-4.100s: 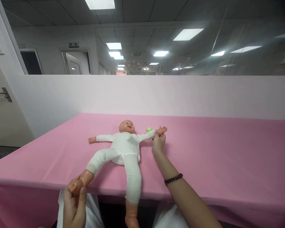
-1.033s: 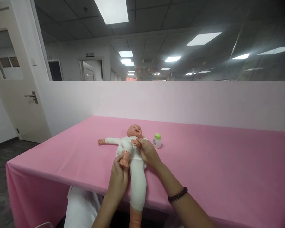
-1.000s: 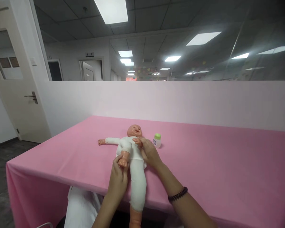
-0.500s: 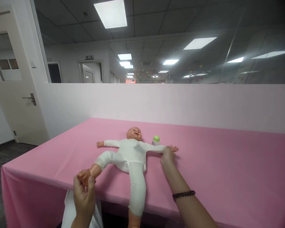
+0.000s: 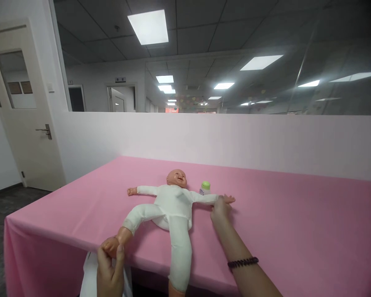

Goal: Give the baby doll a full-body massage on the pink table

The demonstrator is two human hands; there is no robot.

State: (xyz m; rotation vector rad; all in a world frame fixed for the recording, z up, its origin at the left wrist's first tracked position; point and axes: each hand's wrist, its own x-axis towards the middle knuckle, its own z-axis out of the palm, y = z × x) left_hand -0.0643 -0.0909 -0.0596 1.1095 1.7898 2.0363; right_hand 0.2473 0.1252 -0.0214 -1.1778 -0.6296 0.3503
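A baby doll (image 5: 173, 202) with a white cloth body lies on its back, arms spread, head toward the wall. Its bent leg reaches to the left front, and my left hand (image 5: 110, 268) is closed around that foot. The other leg extends over the table's front edge. At the right, my right hand (image 5: 221, 209) grips the doll's outstretched arm near the wrist; the fingertips are partly hidden. Just behind that arm stands a small bottle (image 5: 205, 187) with a green cap, its lower part covered by the sleeve.
Pink cloth (image 5: 281, 231) covers the table and hangs over its front and left sides. A low white wall (image 5: 235, 140) with glass above borders the far edge. A door (image 5: 27, 119) is at the left.
The whole scene sits slightly lower and further right as the view shifts. Both hands keep their hold on the doll's foot and arm.
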